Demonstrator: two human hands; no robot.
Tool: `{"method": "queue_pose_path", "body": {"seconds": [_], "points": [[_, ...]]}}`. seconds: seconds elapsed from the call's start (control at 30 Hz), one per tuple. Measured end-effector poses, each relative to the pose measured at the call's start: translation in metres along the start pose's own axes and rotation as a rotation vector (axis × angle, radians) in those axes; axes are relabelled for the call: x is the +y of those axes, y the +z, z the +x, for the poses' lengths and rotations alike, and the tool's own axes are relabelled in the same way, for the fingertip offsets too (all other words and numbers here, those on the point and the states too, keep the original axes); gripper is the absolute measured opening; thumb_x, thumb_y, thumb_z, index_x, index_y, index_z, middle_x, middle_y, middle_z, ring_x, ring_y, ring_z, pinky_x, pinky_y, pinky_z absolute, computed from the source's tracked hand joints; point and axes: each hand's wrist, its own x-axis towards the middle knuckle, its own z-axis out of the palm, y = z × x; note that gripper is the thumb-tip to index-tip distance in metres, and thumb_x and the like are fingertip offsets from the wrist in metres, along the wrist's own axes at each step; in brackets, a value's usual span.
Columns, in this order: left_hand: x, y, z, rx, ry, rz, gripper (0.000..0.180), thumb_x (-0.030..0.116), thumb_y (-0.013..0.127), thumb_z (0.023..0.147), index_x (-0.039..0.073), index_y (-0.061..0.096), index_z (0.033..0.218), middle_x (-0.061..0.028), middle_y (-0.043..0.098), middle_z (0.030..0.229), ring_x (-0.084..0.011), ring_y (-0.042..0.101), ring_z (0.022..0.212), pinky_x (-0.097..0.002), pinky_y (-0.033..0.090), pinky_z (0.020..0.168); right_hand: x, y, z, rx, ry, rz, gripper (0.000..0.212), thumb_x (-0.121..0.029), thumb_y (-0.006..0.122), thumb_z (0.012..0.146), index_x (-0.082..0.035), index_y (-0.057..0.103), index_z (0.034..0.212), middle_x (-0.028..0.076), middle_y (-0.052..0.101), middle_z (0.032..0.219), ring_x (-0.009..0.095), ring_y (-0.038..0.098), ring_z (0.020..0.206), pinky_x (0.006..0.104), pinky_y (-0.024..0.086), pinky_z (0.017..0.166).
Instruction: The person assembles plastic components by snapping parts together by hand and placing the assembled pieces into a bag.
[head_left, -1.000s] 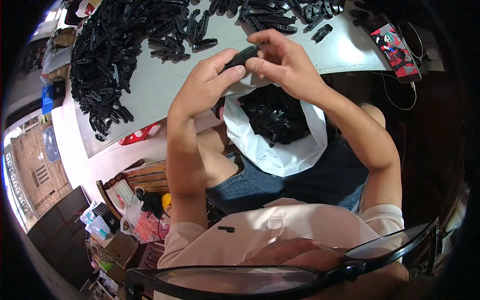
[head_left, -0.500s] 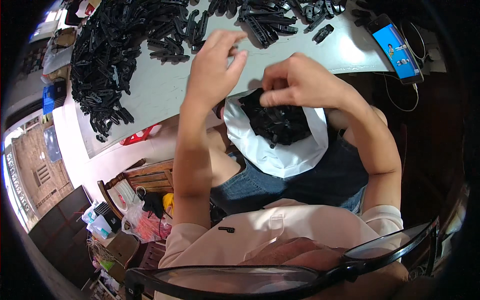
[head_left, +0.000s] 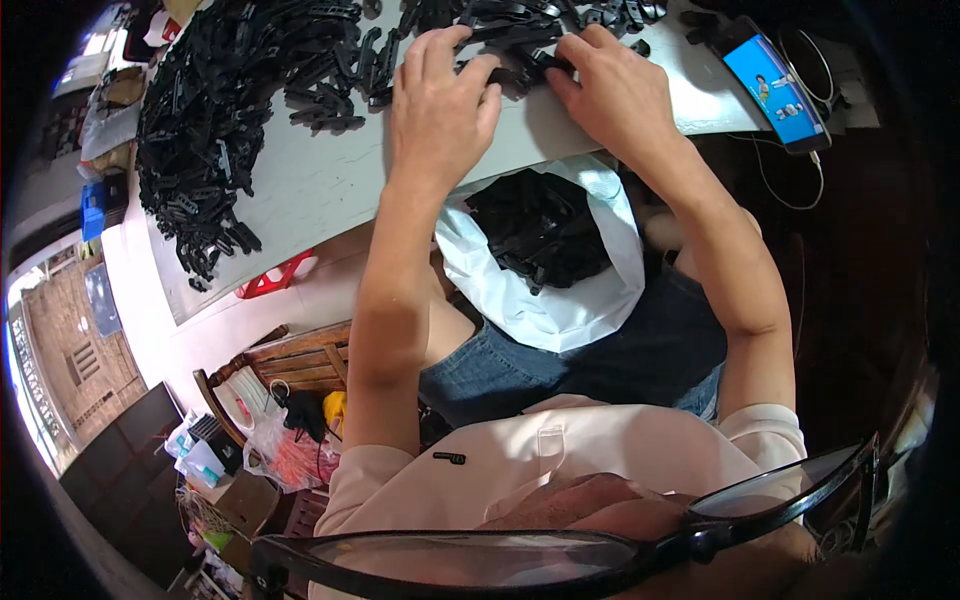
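Both my hands reach over the white table to a cluster of long, narrow black plastic parts (head_left: 512,40) at its near-middle. My left hand (head_left: 440,105) is at the cluster's left, palm down, its fingers bent but apart and the tips touching parts. From the right, my right hand (head_left: 622,92) has thumb and forefinger closed around the end of a black plastic part (head_left: 548,64). Below the table edge, a white bag (head_left: 570,325) sits open on my lap between my forearms. Black parts (head_left: 540,230) lie inside it.
A large heap of black parts (head_left: 200,140) covers the table's left side. At the right edge of the table (head_left: 700,110) lies a lit phone (head_left: 775,90) with a cable. A wooden chair (head_left: 300,360) holding bags stands at left; a red stool (head_left: 275,277) shows under the table.
Both hands have moved forward. My right hand left the space above the bag and now reaches the parts on the table; my left hand has lowered onto the cluster.
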Motion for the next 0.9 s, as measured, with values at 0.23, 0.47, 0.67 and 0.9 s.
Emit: {"method": "queue_pose_path", "body": {"seconds": [0.23, 0.47, 0.67, 0.9], "points": [[0.004, -0.011, -0.001, -0.104, -0.042, 0.014, 0.023, 0.021, 0.08, 0.087, 0.014, 0.079, 0.109, -0.009, 0.061, 0.108, -0.0302, 0.061, 0.107, -0.0428, 0.05, 0.089, -0.008, 0.005, 0.001, 0.003, -0.017, 0.141, 0.026, -0.028, 0.074, 0.089, -0.006, 0.076, 0.102, 0.018, 0.072, 0.106, 0.036, 0.076, 0.092, 0.0497, 0.062, 0.074], [0.003, -0.01, -0.004, 0.098, -0.031, -0.16, 0.016, 0.011, 0.078, 0.09, 0.008, 0.075, 0.105, -0.0042, 0.068, 0.077, -0.0219, 0.065, 0.065, -0.0349, 0.054, 0.063, -0.003, -0.005, 0.003, -0.025, 0.06, 0.187, 0.022, -0.026, 0.068, 0.095, -0.007, 0.071, 0.105, 0.012, 0.071, 0.095, 0.034, 0.074, 0.088, 0.0478, 0.06, 0.071], [-0.001, -0.02, -0.01, 0.068, -0.435, -0.468, 0.01, 0.007, 0.064, 0.098, 0.001, 0.069, 0.104, -0.0049, 0.073, 0.082, -0.0077, 0.063, 0.067, -0.0247, 0.051, 0.061, -0.005, 0.01, 0.003, 0.291, -0.105, 0.495, 0.02, -0.023, 0.067, 0.097, -0.007, 0.071, 0.107, 0.013, 0.072, 0.09, 0.034, 0.073, 0.08, 0.0457, 0.058, 0.068], [-0.008, -0.018, -0.009, -0.092, -0.781, -0.964, 0.017, 0.01, 0.055, 0.104, 0.001, 0.061, 0.117, -0.0026, 0.063, 0.081, -0.0048, 0.051, 0.063, -0.0226, 0.04, 0.055, -0.014, 0.0, -0.003, 0.031, -0.084, 0.822, 0.031, -0.036, 0.074, 0.096, -0.006, 0.079, 0.1, 0.012, 0.076, 0.079, 0.028, 0.072, 0.068, 0.0364, 0.055, 0.063]]}}
